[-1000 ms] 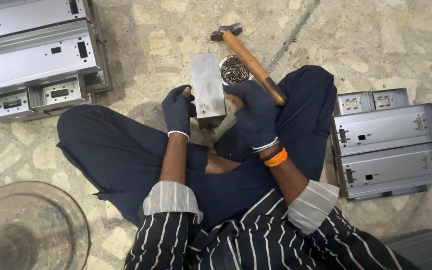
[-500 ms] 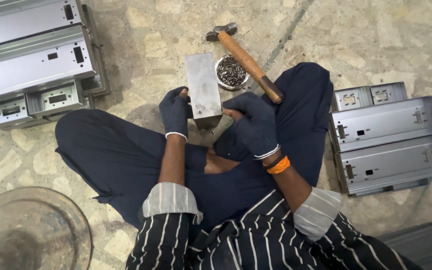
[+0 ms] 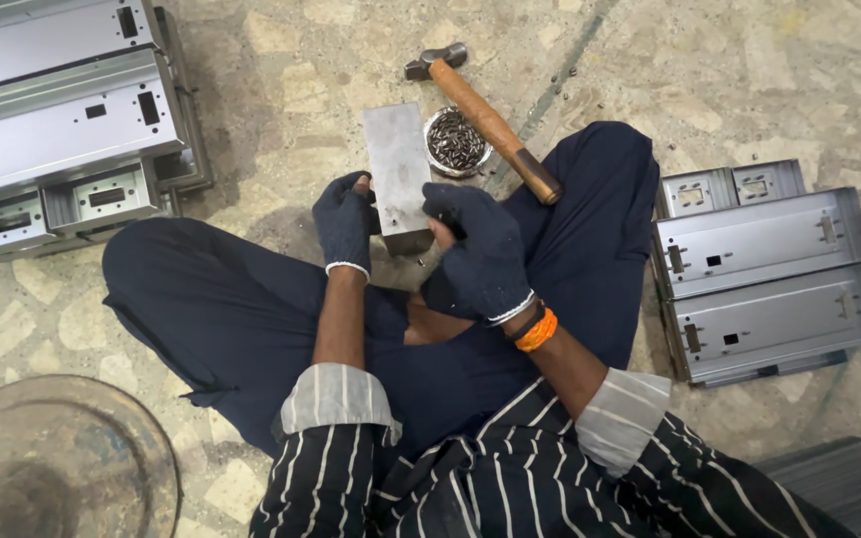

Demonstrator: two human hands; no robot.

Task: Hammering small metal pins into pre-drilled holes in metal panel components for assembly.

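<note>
I sit cross-legged on a stone floor, both hands in dark knit gloves. A grey rectangular metal piece (image 3: 398,164) stands on the floor before my shins. My left hand (image 3: 344,224) grips its lower left edge. My right hand (image 3: 480,254), with an orange band at the wrist, pinches its lower right corner; I cannot tell whether the fingers also hold something small. A wooden-handled hammer (image 3: 485,115) lies just beyond the right hand, its handle end resting on my right knee. Between the piece and the hammer sits a small round bowl (image 3: 455,141) with several dark fasteners.
Stacked grey sheet-metal housings (image 3: 62,130) with cut-outs lie at the far left. A second stack of housings (image 3: 764,269) lies to the right of my knee. A round metal dish (image 3: 52,463) sits at the bottom left, and a dark ribbed object (image 3: 839,478) at the bottom right.
My right hand has settled lower against the piece's right corner. The left hand keeps its grip. The hammer and the bowl lie where they were.
</note>
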